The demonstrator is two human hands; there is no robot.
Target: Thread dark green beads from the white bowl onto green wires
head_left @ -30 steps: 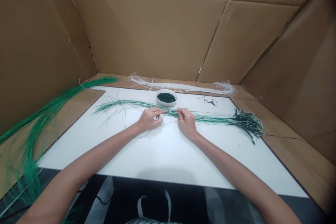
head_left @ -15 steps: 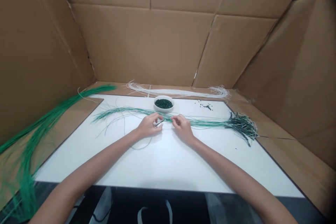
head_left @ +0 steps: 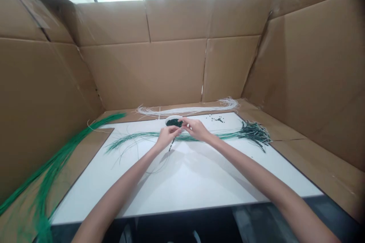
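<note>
My left hand (head_left: 166, 137) is raised above the white board (head_left: 185, 174), fingers pinched on a thin cord whose dark beaded end (head_left: 171, 145) hangs below it. My right hand (head_left: 196, 129) is close beside it, fingers pinched at the cord's tip, right at the small white bowl of dark green beads (head_left: 173, 122). A bundle of green cords (head_left: 205, 136) lies across the board under both hands, with its dark beaded ends (head_left: 253, 133) fanned out at the right.
A white cord bundle (head_left: 188, 109) lies along the back edge. Loose beads (head_left: 218, 120) are scattered at the back right. A long sheaf of green cords (head_left: 57, 159) runs down the left side. Cardboard walls (head_left: 171, 72) enclose the board on three sides.
Both hands have lifted off the board and moved back towards the bowl, carrying one cord. The camera has tilted up, showing the top of the cardboard walls.
</note>
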